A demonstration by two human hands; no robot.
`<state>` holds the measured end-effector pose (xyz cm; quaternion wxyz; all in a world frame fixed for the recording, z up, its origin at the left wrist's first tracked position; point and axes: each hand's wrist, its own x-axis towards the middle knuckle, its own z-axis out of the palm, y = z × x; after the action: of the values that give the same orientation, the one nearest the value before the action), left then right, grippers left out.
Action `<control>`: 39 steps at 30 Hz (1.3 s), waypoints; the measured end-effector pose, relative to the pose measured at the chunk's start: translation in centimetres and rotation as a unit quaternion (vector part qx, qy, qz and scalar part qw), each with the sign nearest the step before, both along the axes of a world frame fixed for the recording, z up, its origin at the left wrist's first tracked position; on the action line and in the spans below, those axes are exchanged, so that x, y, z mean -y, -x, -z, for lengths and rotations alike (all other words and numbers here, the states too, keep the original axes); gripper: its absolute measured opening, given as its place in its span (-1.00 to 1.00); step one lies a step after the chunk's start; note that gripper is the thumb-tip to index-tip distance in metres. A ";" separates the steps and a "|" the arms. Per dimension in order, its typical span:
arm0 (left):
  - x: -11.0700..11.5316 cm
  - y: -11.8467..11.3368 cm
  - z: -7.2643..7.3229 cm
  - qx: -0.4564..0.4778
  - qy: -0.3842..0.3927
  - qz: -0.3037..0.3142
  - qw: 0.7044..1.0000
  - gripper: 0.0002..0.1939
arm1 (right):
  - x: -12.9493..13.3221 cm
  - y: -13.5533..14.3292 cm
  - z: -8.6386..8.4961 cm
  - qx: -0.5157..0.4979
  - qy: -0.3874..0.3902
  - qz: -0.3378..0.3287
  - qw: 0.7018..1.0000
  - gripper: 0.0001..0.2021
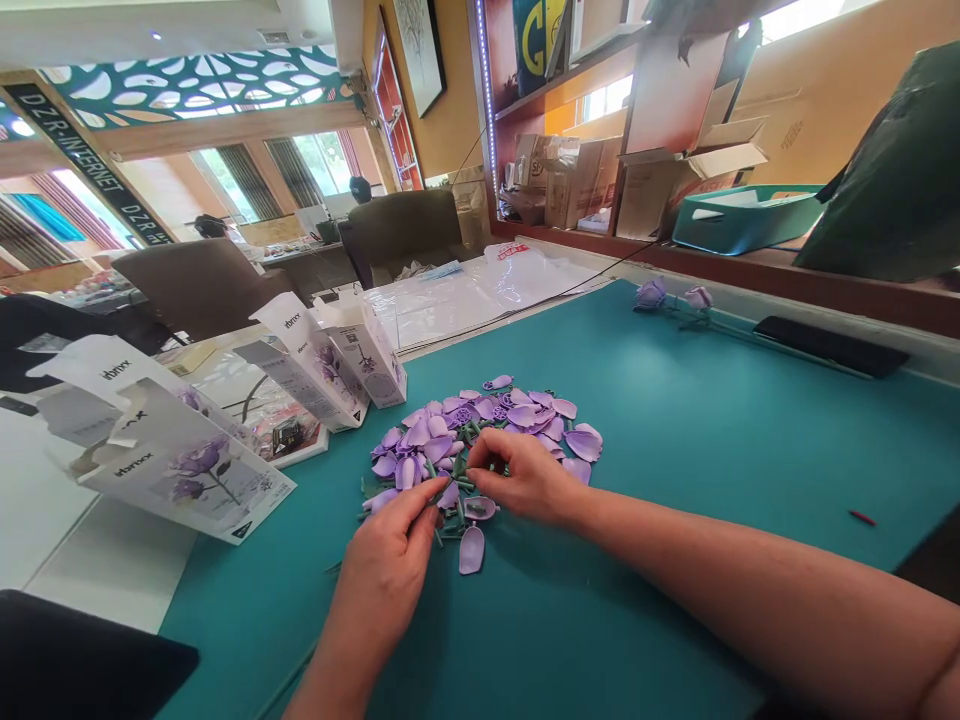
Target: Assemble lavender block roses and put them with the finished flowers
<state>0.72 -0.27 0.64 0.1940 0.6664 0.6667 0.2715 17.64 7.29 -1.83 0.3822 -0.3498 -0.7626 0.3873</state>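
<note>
A heap of purple petal pieces (pixel 437 428) and small green stem parts lies on the teal mat (pixel 600 600). My left hand (pixel 394 545) is at the heap's near left side, thumb and forefinger closed around something too small to make out. Just to its right, my right hand (pixel 517 475) is pinched over the green parts, its fingertips close to those of my left; what it grips is hidden. One loose petal (pixel 471 551) lies in front of the heap, and a green stem (pixel 289 680) runs beside my left forearm.
Opened white flower boxes (pixel 202 475) stand on the left. Two assembled purple roses (pixel 651 295) and a black case (pixel 832 343) lie at the back right. A small red object (pixel 862 517) is on the right. Behind are plastic sheeting (pixel 472 290) and a green basket (pixel 742 218).
</note>
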 end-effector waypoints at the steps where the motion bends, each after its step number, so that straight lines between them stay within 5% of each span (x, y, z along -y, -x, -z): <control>1: 0.0 0.0 0.0 -0.002 -0.001 0.002 1.000 -0.60 | 0.0 0.0 0.1 0.003 -0.007 -0.001 1.000 -0.95; 39: -0.1 -0.1 0.8 -0.026 -0.027 -0.001 0.999 -0.58 | 0.4 0.5 0.9 0.033 -0.108 0.004 0.994 -0.89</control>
<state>0.79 -0.15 -0.21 0.1582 0.6776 0.6646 0.2723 17.17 6.85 -2.75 0.3934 -0.3219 -0.8110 0.2896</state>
